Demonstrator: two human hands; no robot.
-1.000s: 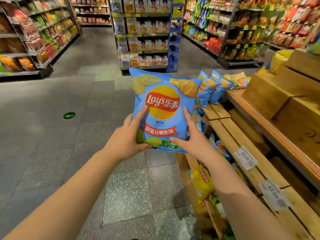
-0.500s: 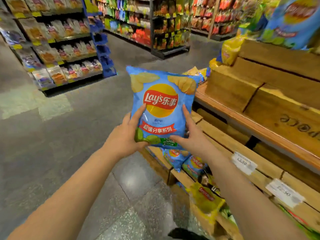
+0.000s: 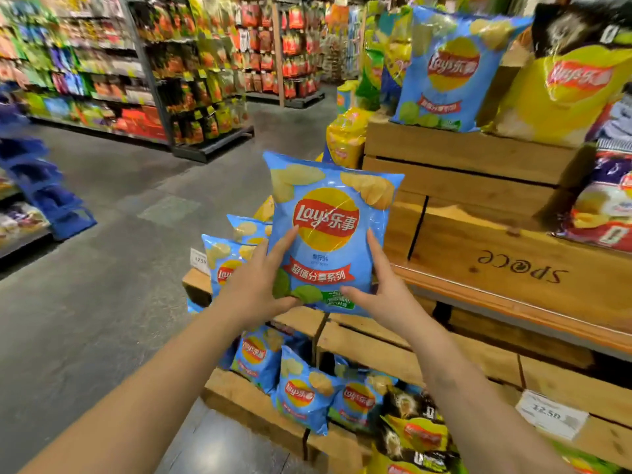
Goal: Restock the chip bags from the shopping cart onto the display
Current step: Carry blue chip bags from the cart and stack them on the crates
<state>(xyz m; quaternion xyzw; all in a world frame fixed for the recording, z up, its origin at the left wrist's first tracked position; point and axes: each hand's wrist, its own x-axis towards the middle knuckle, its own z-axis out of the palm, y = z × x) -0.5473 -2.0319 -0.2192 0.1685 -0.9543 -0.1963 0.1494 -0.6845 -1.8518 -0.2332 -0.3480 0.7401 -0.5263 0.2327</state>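
A light-blue Lay's chip bag (image 3: 328,217) is held upright in front of me, over the corner of the wooden crate display (image 3: 472,234). My left hand (image 3: 254,285) grips its lower left edge, thumb under the bottom. My right hand (image 3: 379,289) grips its lower right edge. Matching blue bags stand on the low tier to the left (image 3: 224,258) and lie in the bottom tier (image 3: 304,395). Another blue bag (image 3: 444,70) stands on the top crate. No shopping cart is in view.
Yellow Lay's bags (image 3: 564,87) and a purple-and-white bag (image 3: 612,203) sit on the upper crates at right. Price tags (image 3: 550,413) hang on the slats. Store shelving (image 3: 191,73) lines the far side of the grey aisle floor (image 3: 102,234).
My view has swung right and closer to the display. Both hands still hold the blue bag, which is now over the display's corner, with the upper crates and their bags in view.
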